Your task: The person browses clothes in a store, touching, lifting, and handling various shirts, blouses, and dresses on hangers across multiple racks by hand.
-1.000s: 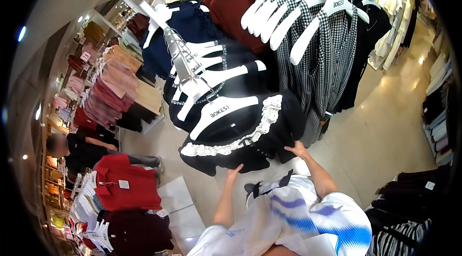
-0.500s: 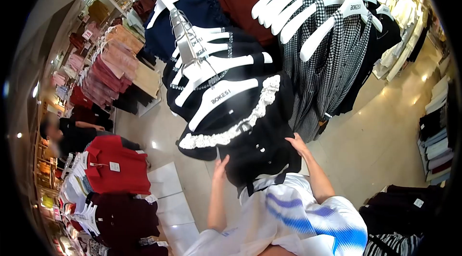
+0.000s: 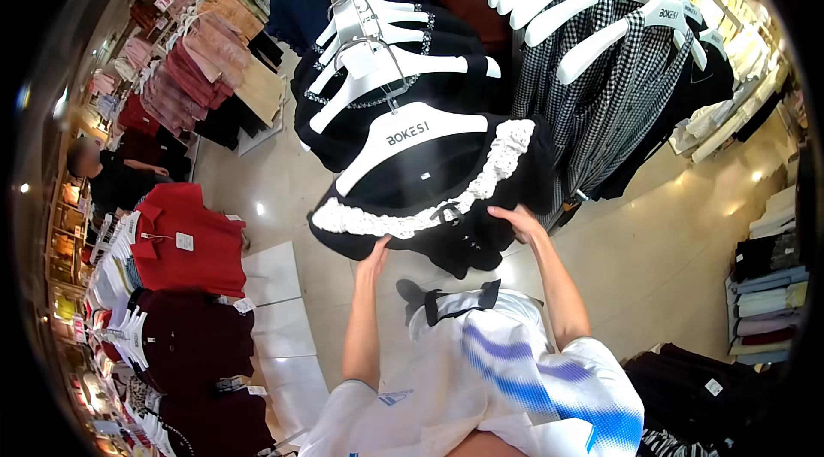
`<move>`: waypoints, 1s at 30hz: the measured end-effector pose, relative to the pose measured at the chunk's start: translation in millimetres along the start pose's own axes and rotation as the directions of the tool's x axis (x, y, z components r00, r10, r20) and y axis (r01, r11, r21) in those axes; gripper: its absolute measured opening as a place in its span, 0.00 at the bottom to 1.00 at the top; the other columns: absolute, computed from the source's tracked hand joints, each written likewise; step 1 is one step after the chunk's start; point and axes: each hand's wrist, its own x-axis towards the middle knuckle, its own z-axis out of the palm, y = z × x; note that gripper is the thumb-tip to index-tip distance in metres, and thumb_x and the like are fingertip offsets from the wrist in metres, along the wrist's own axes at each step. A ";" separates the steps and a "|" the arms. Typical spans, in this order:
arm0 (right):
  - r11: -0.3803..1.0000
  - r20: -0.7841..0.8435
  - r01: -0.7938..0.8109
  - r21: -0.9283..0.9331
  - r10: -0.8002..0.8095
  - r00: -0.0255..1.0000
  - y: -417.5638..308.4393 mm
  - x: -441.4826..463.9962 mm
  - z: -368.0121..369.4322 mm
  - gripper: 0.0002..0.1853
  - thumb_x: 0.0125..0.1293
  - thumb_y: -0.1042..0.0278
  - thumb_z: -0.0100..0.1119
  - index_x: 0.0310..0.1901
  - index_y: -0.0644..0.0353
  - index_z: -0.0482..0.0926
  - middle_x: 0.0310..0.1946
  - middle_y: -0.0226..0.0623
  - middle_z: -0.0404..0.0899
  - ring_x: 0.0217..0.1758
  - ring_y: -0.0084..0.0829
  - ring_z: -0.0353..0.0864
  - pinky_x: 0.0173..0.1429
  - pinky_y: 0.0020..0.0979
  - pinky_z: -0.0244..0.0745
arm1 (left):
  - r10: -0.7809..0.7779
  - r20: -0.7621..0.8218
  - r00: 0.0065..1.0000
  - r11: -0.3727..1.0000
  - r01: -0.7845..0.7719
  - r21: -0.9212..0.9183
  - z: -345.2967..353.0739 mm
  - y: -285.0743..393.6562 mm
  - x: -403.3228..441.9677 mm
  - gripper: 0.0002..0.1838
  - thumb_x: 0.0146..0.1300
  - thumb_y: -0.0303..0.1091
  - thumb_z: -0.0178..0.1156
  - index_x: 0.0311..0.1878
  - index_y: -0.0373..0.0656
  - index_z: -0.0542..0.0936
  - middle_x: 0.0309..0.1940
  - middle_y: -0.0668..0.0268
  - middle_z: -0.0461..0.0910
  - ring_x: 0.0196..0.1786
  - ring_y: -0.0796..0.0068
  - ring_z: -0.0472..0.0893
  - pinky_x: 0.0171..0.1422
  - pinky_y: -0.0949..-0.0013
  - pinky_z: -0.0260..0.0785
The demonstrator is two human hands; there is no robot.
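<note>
A black blouse [image 3: 481,232] with a white ruffled neckline trim and a small black bow hangs on a white hanger [image 3: 412,133] marked BOKESI, at the front end of a rail. On the lower left, just under the trim, my left hand [image 3: 374,258] is closed on the fabric; its fingertips are partly hidden by the cloth. My right hand [image 3: 518,222] grips the blouse's right side, thumb on top and the other fingers mostly behind the fabric. Between both hands the blouse's lower part looks bunched up.
Behind the blouse hang more black tops [image 3: 455,58] on white hangers. Gingham garments [image 3: 592,88] hang at right. A red polo shirt [image 3: 184,238] and dark maroon tops [image 3: 202,337] hang at left, near a person in black [image 3: 124,182]. Folded clothes [image 3: 768,302] are stacked far right.
Both hands have moved up to the blouse, closing on its sides below the trim. Its lower part has been raised and gathered, and the view has shifted.
</note>
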 end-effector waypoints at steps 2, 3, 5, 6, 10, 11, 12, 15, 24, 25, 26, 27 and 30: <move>1.000 -0.126 0.012 -0.028 -0.015 0.992 -8.7 5.1 9.9 0.38 0.51 0.59 0.72 0.59 0.72 0.66 0.55 0.46 0.71 0.57 0.34 0.73 0.60 0.30 0.69 | 0.063 -0.002 0.998 0.994 -0.063 -0.087 15.0 13.4 -7.9 0.32 0.59 0.35 0.64 0.65 0.40 0.64 0.63 0.68 0.66 0.63 0.73 0.66 0.70 0.69 0.54; 0.999 -0.123 0.011 -0.031 -0.015 0.992 -3.6 14.0 6.7 0.38 0.51 0.59 0.72 0.59 0.72 0.66 0.55 0.46 0.71 0.57 0.34 0.73 0.60 0.30 0.69 | 0.122 -0.004 0.992 0.982 -0.122 -0.141 20.6 19.1 -8.4 0.32 0.58 0.35 0.66 0.63 0.37 0.66 0.61 0.66 0.67 0.63 0.72 0.67 0.69 0.69 0.55; 0.992 -0.346 0.082 -0.091 -0.109 0.932 16.2 37.8 -1.7 0.40 0.50 0.58 0.73 0.59 0.73 0.66 0.55 0.46 0.71 0.56 0.34 0.72 0.60 0.29 0.69 | 0.205 -0.104 0.973 0.966 -0.218 -0.139 20.8 17.3 -1.7 0.33 0.56 0.36 0.67 0.63 0.37 0.67 0.60 0.64 0.69 0.63 0.71 0.67 0.69 0.69 0.55; 0.995 -0.270 0.073 -0.061 -0.087 0.959 3.3 28.9 2.7 0.41 0.51 0.57 0.72 0.60 0.74 0.64 0.56 0.45 0.70 0.57 0.34 0.71 0.59 0.29 0.69 | 0.227 -0.106 0.968 0.957 -0.242 -0.159 21.5 16.7 -0.9 0.33 0.55 0.36 0.68 0.62 0.36 0.68 0.58 0.63 0.71 0.63 0.71 0.67 0.68 0.69 0.56; 0.983 -0.172 0.143 -0.112 -0.161 0.972 16.1 30.2 -9.3 0.41 0.53 0.55 0.71 0.61 0.72 0.63 0.57 0.43 0.69 0.57 0.34 0.70 0.57 0.31 0.70 | 0.062 0.071 0.996 0.991 -0.070 0.111 0.1 13.7 4.3 0.37 0.53 0.41 0.70 0.63 0.35 0.66 0.58 0.59 0.72 0.64 0.70 0.67 0.69 0.67 0.53; 0.967 -0.130 0.153 -0.204 -0.181 0.975 22.4 31.7 -14.6 0.41 0.53 0.54 0.70 0.62 0.71 0.62 0.58 0.43 0.68 0.59 0.34 0.69 0.61 0.31 0.67 | 0.060 0.068 0.996 0.992 -0.067 0.108 -6.4 7.4 7.4 0.37 0.53 0.41 0.70 0.63 0.35 0.66 0.58 0.59 0.72 0.64 0.70 0.67 0.69 0.67 0.53; 0.941 -0.088 0.167 -0.294 -0.201 0.976 29.7 35.6 -22.0 0.42 0.53 0.53 0.69 0.63 0.71 0.61 0.60 0.44 0.67 0.61 0.34 0.68 0.65 0.32 0.64 | 0.111 0.115 0.987 0.961 -0.136 0.239 -9.5 3.7 7.8 0.39 0.52 0.39 0.70 0.64 0.35 0.64 0.60 0.60 0.69 0.64 0.70 0.66 0.69 0.67 0.54; 0.748 -0.020 0.169 -0.642 -0.236 0.972 64.0 59.6 -55.7 0.37 0.53 0.56 0.69 0.59 0.70 0.67 0.55 0.47 0.73 0.57 0.35 0.73 0.62 0.32 0.67 | -0.081 0.034 0.996 0.881 0.056 0.469 -27.7 -27.8 21.8 0.45 0.52 0.40 0.70 0.68 0.35 0.56 0.64 0.61 0.64 0.67 0.69 0.62 0.70 0.67 0.51; 0.592 -0.261 -0.098 -0.800 -0.197 0.945 141.1 40.5 -70.9 0.22 0.58 0.56 0.61 0.48 0.64 0.77 0.42 0.52 0.80 0.50 0.48 0.78 0.54 0.39 0.72 | 0.065 0.016 0.998 0.848 -0.064 0.527 -44.2 -94.3 31.3 0.30 0.67 0.31 0.53 0.68 0.33 0.54 0.63 0.61 0.65 0.65 0.71 0.63 0.69 0.69 0.52; 0.589 -0.265 -0.108 -0.801 -0.188 0.946 146.8 36.2 -75.9 0.22 0.58 0.56 0.61 0.48 0.64 0.77 0.42 0.52 0.80 0.50 0.48 0.78 0.54 0.39 0.72 | 0.106 0.001 0.994 0.848 -0.091 0.523 -46.1 -102.1 30.9 0.29 0.67 0.30 0.52 0.67 0.33 0.54 0.63 0.60 0.65 0.65 0.71 0.63 0.69 0.69 0.52; 0.531 -0.280 -0.140 -0.836 -0.193 0.940 151.7 32.2 -81.5 0.21 0.58 0.58 0.61 0.48 0.63 0.77 0.41 0.52 0.80 0.50 0.49 0.77 0.53 0.40 0.72 | 0.244 -0.007 0.970 0.854 -0.211 0.476 -50.1 -106.9 32.1 0.27 0.68 0.30 0.51 0.67 0.33 0.56 0.63 0.60 0.66 0.65 0.70 0.63 0.69 0.69 0.52; 0.468 -0.293 -0.172 -0.867 -0.197 0.936 160.1 29.2 -89.5 0.20 0.57 0.59 0.61 0.48 0.62 0.77 0.41 0.52 0.80 0.49 0.50 0.77 0.53 0.42 0.73 | 0.376 -0.026 0.926 0.841 -0.330 0.429 -56.7 -113.4 35.1 0.26 0.68 0.31 0.51 0.66 0.33 0.58 0.62 0.59 0.66 0.65 0.70 0.63 0.69 0.69 0.52; 0.341 -0.309 -0.222 -0.913 -0.226 0.924 179.6 18.3 -114.2 0.18 0.58 0.60 0.59 0.49 0.59 0.77 0.41 0.52 0.79 0.48 0.51 0.77 0.53 0.45 0.72 | 0.360 0.021 0.933 0.799 -0.320 0.508 -82.2 -127.5 41.7 0.26 0.67 0.32 0.52 0.65 0.34 0.59 0.60 0.54 0.69 0.63 0.65 0.67 0.67 0.68 0.55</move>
